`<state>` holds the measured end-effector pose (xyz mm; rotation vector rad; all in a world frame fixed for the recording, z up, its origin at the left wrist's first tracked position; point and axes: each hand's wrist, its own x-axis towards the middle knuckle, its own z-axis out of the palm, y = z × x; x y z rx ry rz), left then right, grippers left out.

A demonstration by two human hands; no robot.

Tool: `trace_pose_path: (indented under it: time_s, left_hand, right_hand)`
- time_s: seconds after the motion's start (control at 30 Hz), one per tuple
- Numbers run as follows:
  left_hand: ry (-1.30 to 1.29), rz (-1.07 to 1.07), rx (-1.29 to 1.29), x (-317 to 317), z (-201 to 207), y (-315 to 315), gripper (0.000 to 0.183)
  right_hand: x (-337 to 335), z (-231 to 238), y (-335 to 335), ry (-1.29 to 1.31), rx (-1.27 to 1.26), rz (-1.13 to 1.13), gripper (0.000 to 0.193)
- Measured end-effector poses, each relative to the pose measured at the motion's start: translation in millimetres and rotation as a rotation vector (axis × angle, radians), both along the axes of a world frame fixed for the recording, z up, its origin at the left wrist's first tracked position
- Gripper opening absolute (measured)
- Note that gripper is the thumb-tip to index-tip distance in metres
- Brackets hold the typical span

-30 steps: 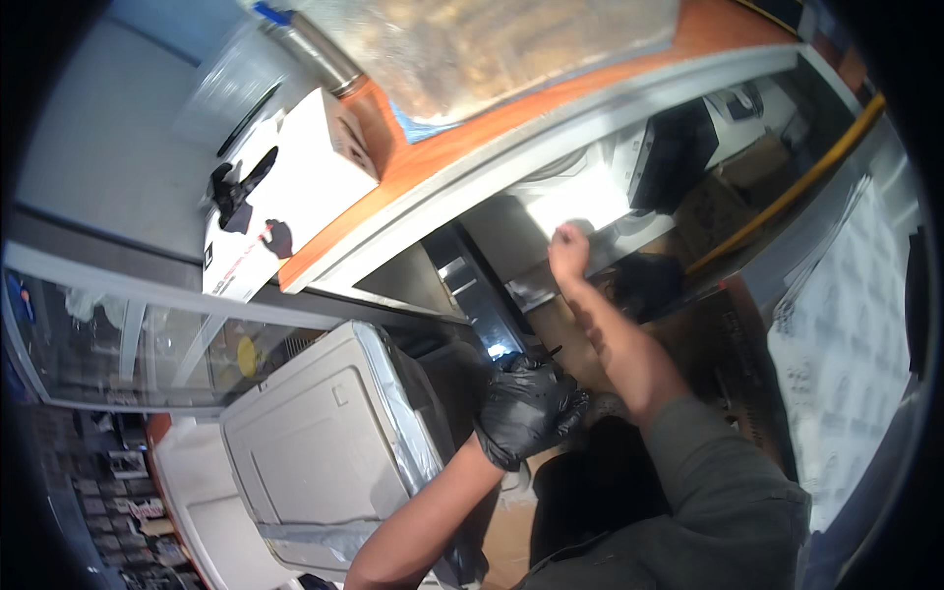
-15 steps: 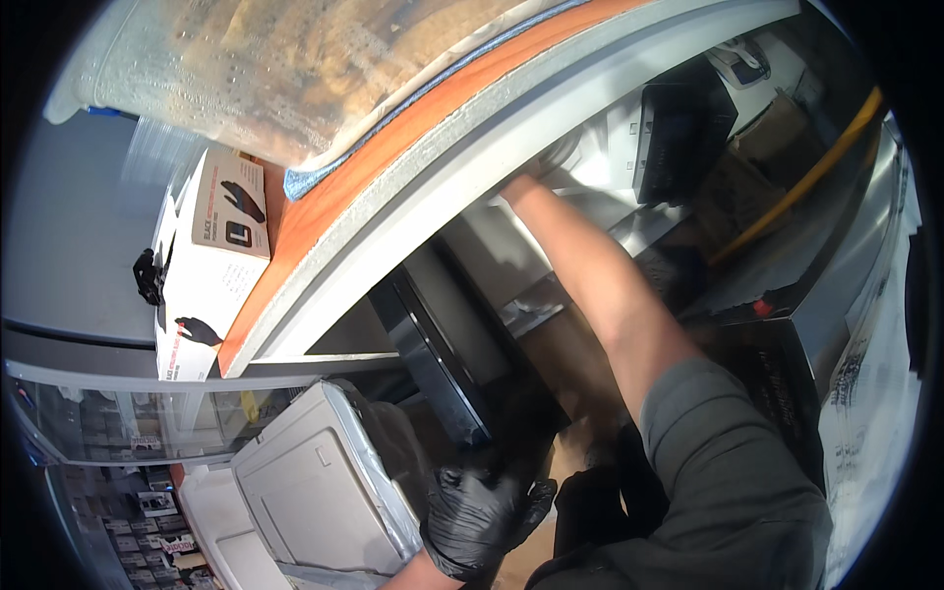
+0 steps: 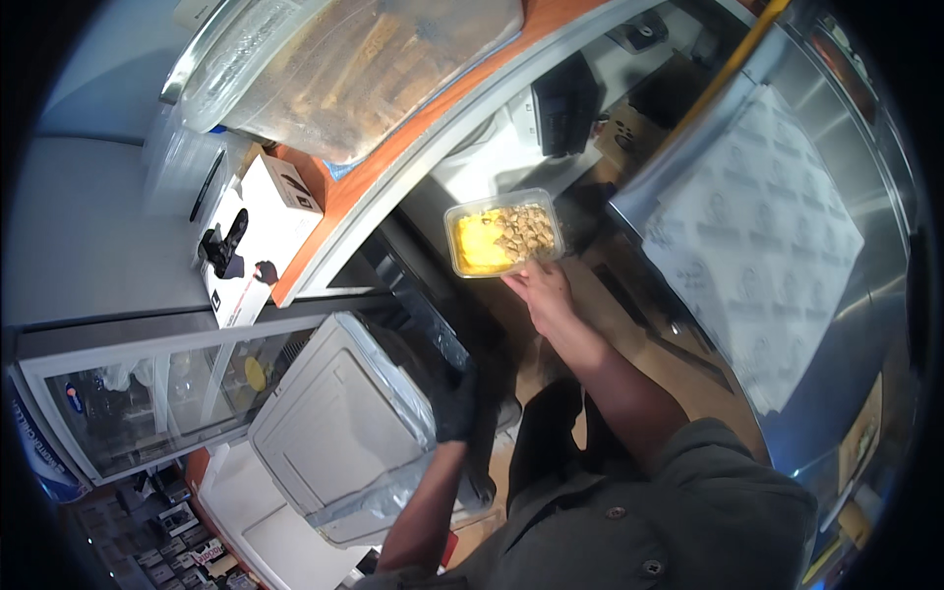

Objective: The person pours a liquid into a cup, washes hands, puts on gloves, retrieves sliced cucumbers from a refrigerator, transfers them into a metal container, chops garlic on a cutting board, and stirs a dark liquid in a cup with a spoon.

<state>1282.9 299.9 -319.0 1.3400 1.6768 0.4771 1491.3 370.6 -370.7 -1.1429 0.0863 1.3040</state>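
My right hand (image 3: 543, 292) is bare and raised. It holds by its near edge a clear plastic tub (image 3: 503, 234) with yellow food on one side and brown chunks on the other. My left hand (image 3: 456, 403) wears a black glove and grips the right edge of a white lid (image 3: 329, 428) that is wrapped in clear film. That lid belongs to a white bin below the counter. Both forearms come up from my grey shirt at the bottom of the view.
An orange counter edge (image 3: 379, 162) curves overhead, with a film-covered tray (image 3: 364, 59) of browned food on it. Beside it stands a white glove box (image 3: 258, 231). A glass-front cooler (image 3: 147, 393) is at the left, a paper-lined steel surface (image 3: 762, 236) at the right, and a black device (image 3: 565, 103) beyond.
My right hand reached up under the counter with nothing in it; now it has come back holding the tub of food. My gloved left hand now grips the lid's edge.
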Motion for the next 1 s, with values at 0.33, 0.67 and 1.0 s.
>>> trace_pose_path:
  time_s: [0.33,0.67,1.0]
  left_hand:
    - [-0.155,-0.623,0.25,92.1,-46.1,58.0,0.045]
    - [-0.041,-0.793,-0.169,82.4,-67.7,-11.9,0.035]
    - [0.013,-0.574,-0.466,135.0,-28.6,-233.7,0.029]
  right_hand:
    - [61.3,229.6,-285.1,-0.045,-0.111,-0.185,0.019]
    - [156.5,231.0,-509.6,-0.161,-0.086,-0.643,0.025]
    - [277.3,162.6,-646.7,-0.11,-0.001,-0.635,0.02]
